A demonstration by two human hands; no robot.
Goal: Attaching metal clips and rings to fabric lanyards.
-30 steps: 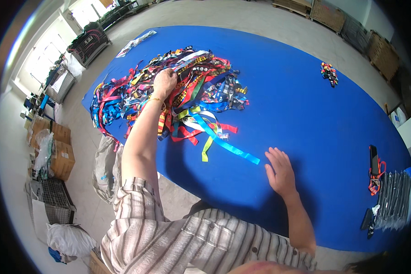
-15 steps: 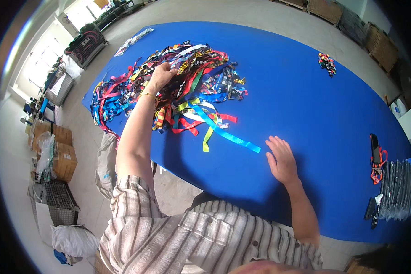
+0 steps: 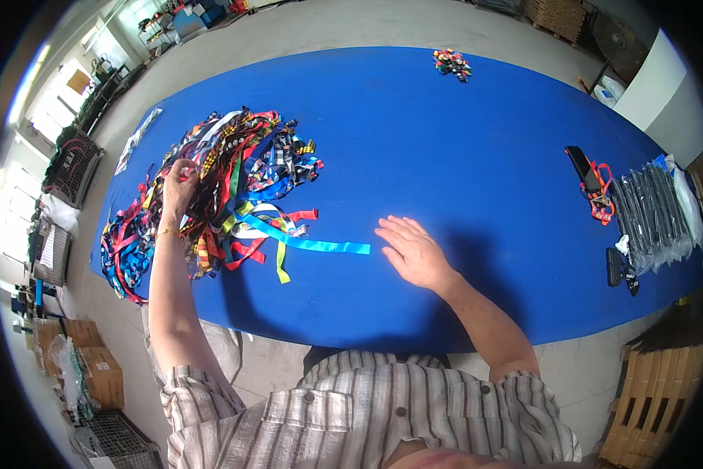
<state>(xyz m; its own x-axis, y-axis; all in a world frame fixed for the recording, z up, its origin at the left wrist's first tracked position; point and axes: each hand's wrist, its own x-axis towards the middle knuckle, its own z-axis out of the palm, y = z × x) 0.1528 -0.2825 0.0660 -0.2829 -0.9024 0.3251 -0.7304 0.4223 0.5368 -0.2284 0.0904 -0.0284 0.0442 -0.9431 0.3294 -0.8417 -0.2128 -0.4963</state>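
Observation:
A tangled heap of multicoloured printed ribbon straps (image 3: 234,168) lies on the left part of the blue table (image 3: 382,141). My left hand (image 3: 179,187) is on the heap's upper left part, fingers curled together. A small red bit shows at its fingertips, but I cannot make out what they hold. A bright blue ribbon (image 3: 320,245) trails out of the heap to the right, beside a yellow-green one (image 3: 282,266). Just right of the blue ribbon's end, my right hand (image 3: 415,252) is open over the table, fingers stretched and nothing in it.
At the far edge sits a small colourful bundle (image 3: 452,65). On the right are a black object with a red-orange strap (image 3: 600,184), a stack of dark items in clear plastic (image 3: 654,211) and a small black item (image 3: 614,267). Cardboard boxes (image 3: 97,367) stand on the floor at left.
The view has swung to the right, so the heap appears farther left and more of the right side shows. My right hand's fingers now point more to the left. Both hands stay near the same spots.

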